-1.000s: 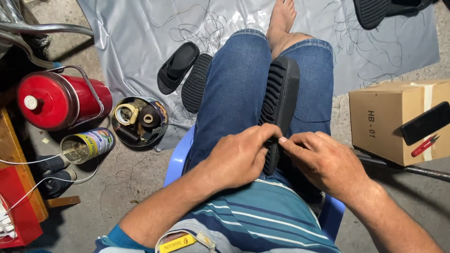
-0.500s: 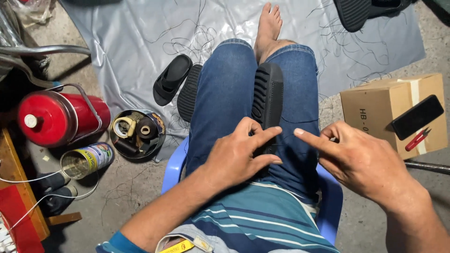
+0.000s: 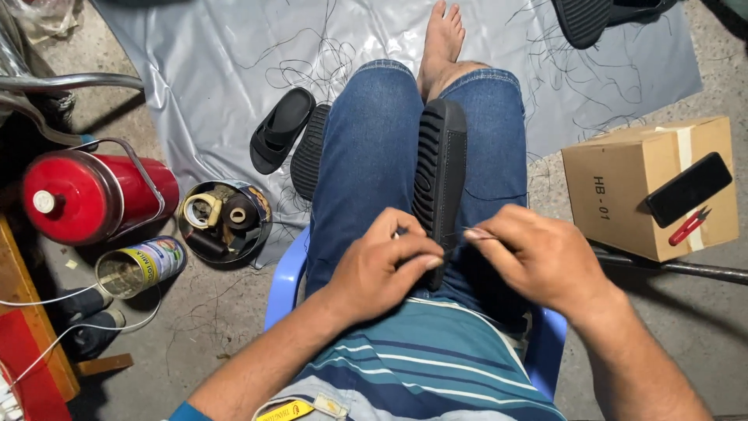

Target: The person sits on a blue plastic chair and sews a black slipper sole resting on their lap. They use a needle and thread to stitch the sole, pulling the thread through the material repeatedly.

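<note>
A seated person stitches a black sole (image 3: 440, 175) lying along their lap.
The left hand (image 3: 386, 265) pinches the sole's near end; the right hand (image 3: 538, 261) nips a thin needle or thread beside it — stitching looks underway, extent unclear. A round tin (image 3: 224, 221) holds tape rolls and spools; a can (image 3: 142, 266) lies tipped — contents unclear.

The black sandal sole (image 3: 440, 183) is matt, ribbed rubber, resting on blue denim jeans (image 3: 374, 156). The grey floor sheet (image 3: 195, 70) is smooth, glossy plastic; the red flask (image 3: 93, 195) is glossy with a metal handle. The box (image 3: 623, 187) is matt brown cardboard.
</note>
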